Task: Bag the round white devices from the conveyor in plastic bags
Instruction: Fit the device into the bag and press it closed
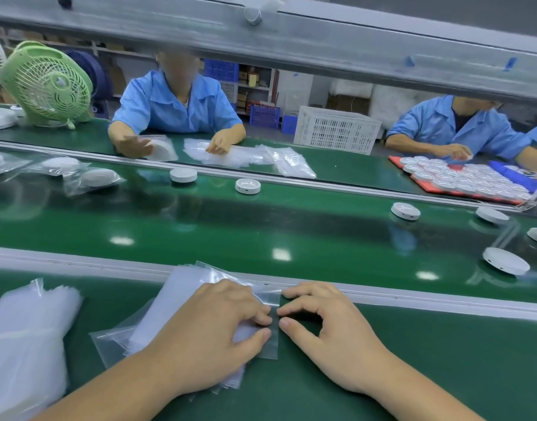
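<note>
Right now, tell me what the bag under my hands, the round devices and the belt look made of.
Bag: thin clear plastic film; green shows through. Round devices: probably hard white plastic, matte. Belt: green, likely PVC or rubber, glossy; lights reflect.

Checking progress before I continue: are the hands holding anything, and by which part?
The top plastic bag: left hand and right hand pinch its edge between them. Nothing else held.

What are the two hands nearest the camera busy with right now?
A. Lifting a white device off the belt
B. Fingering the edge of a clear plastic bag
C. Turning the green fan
B: the left hand and right hand both pinch the edge of the top plastic bag; the white devices lie untouched on the conveyor.
</note>
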A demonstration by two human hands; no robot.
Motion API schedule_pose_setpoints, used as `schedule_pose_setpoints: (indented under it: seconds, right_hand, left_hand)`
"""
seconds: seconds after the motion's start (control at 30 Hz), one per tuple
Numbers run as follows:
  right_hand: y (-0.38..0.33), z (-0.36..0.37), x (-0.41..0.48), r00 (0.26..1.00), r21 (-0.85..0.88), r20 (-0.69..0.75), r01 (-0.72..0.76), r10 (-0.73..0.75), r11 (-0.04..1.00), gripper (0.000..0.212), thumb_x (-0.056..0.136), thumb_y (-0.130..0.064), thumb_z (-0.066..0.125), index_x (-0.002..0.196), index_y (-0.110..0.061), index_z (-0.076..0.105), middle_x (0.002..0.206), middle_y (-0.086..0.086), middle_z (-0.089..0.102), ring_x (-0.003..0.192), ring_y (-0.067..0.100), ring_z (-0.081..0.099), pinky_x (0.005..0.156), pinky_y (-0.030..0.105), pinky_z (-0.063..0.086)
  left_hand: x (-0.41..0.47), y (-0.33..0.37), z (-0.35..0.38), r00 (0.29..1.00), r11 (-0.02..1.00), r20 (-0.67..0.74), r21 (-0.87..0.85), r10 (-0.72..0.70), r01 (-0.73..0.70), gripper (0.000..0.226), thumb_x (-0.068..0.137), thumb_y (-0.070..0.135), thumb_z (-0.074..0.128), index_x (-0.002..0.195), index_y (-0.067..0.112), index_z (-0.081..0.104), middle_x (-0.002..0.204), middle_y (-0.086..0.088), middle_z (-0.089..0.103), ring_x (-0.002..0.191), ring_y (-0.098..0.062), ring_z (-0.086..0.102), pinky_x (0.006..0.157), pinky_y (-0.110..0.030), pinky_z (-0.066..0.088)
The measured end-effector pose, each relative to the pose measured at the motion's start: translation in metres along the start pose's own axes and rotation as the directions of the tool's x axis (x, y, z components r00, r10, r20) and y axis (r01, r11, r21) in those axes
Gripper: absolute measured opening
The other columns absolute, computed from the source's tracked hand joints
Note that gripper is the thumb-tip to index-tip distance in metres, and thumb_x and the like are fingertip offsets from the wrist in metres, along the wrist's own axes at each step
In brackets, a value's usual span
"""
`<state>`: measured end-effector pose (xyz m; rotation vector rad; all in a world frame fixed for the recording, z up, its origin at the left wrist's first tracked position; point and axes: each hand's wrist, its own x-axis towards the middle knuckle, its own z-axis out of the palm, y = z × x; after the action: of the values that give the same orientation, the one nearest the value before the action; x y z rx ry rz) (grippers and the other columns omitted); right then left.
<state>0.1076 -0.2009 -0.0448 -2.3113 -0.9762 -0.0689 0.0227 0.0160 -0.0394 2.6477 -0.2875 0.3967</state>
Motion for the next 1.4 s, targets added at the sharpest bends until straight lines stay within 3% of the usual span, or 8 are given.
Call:
schedule_pose_setpoints:
  seconds: [0.13,0.3,0.43,0.57,0.67,0.83,1.07,1.4]
  right_hand:
    - [0.003,0.001,0.000,1.000,0.000,-0.006,-0.011,0.011,1.000,0.025,0.084,-0.066,0.052,0.098,-0.056,0.071,0.123,-0.041,0.055,0.131,-0.010,0.039,0.110,0.018,0.030]
    - [0.000,0.001,-0.001,0.999,0.012,-0.020,-0.028,0.029,1.000,0.032,0.085,-0.065,0.053,0.104,-0.048,0.072,0.122,-0.041,0.054,0.129,-0.012,0.039,0.111,0.020,0.030]
    - [0.001,0.002,-0.001,0.999,0.005,-0.023,-0.044,0.044,0.999,0.035,0.086,-0.063,0.051,0.106,-0.045,0.073,0.121,-0.037,0.057,0.126,-0.011,0.040,0.112,0.023,0.033]
    - [-0.002,0.002,-0.001,0.998,0.009,-0.031,-0.049,0.050,0.999,0.034,0.085,-0.062,0.054,0.105,-0.044,0.074,0.120,-0.035,0.059,0.124,-0.011,0.042,0.111,0.022,0.034]
    - [-0.004,0.001,-0.002,0.999,-0.017,-0.035,-0.034,0.033,0.999,0.035,0.084,-0.063,0.055,0.105,-0.043,0.074,0.119,-0.033,0.060,0.122,-0.011,0.044,0.110,0.022,0.033]
    - [-0.004,0.003,-0.004,0.998,-0.040,-0.042,-0.049,0.047,0.998,0.033,0.084,-0.063,0.057,0.105,-0.045,0.074,0.122,-0.032,0.060,0.124,-0.011,0.043,0.110,0.022,0.033]
    - [-0.010,0.003,-0.005,0.997,-0.060,-0.053,-0.064,0.060,0.996,0.036,0.084,-0.064,0.054,0.106,-0.043,0.074,0.120,-0.033,0.060,0.124,-0.011,0.041,0.115,0.028,0.030]
    - [-0.007,0.004,-0.005,0.995,-0.044,-0.077,-0.071,0.067,0.996,0.035,0.085,-0.062,0.054,0.103,-0.041,0.075,0.118,-0.031,0.062,0.122,-0.009,0.042,0.113,0.030,0.034]
  left_hand:
    - [0.005,0.004,-0.008,0.996,0.998,0.083,0.059,0.023,-0.028,0.044,0.086,0.069,0.037,0.104,0.047,0.070,0.115,0.035,0.063,0.122,0.007,0.044,0.105,-0.019,0.033]
    - [0.009,0.002,-0.020,0.977,0.988,0.212,0.141,0.035,-0.066,0.053,0.077,0.072,0.026,0.110,0.058,0.065,0.117,0.053,0.051,0.132,0.017,0.032,0.107,-0.016,0.034]
    - [0.008,0.003,-0.018,0.980,0.982,0.194,0.169,0.052,-0.086,0.043,0.075,0.069,0.034,0.099,0.059,0.067,0.107,0.053,0.056,0.128,0.018,0.036,0.105,-0.016,0.037]
    - [0.006,0.005,-0.012,0.996,0.992,0.072,0.116,0.042,-0.050,0.026,0.074,0.059,0.049,0.081,0.049,0.072,0.093,0.048,0.062,0.115,0.011,0.052,0.095,-0.023,0.048]
    - [0.004,0.002,-0.009,0.999,0.996,0.051,0.083,0.012,-0.016,0.031,0.075,0.065,0.045,0.086,0.053,0.072,0.096,0.053,0.057,0.116,0.014,0.046,0.098,-0.019,0.044]
    - [0.003,0.002,-0.007,1.000,0.993,0.014,0.115,0.011,-0.012,0.052,0.077,0.080,0.038,0.094,0.047,0.075,0.096,0.038,0.065,0.109,0.006,0.051,0.094,-0.024,0.047]
    - [0.001,0.002,-0.006,0.999,0.994,-0.032,0.105,0.016,-0.013,0.050,0.078,0.077,0.039,0.087,0.042,0.073,0.086,0.031,0.065,0.099,0.005,0.055,0.087,-0.023,0.048]
    - [0.001,0.000,-0.003,1.000,0.996,-0.004,0.082,-0.021,0.021,0.042,0.076,0.076,0.040,0.081,0.048,0.070,0.095,0.040,0.065,0.107,0.010,0.050,0.094,-0.021,0.044]
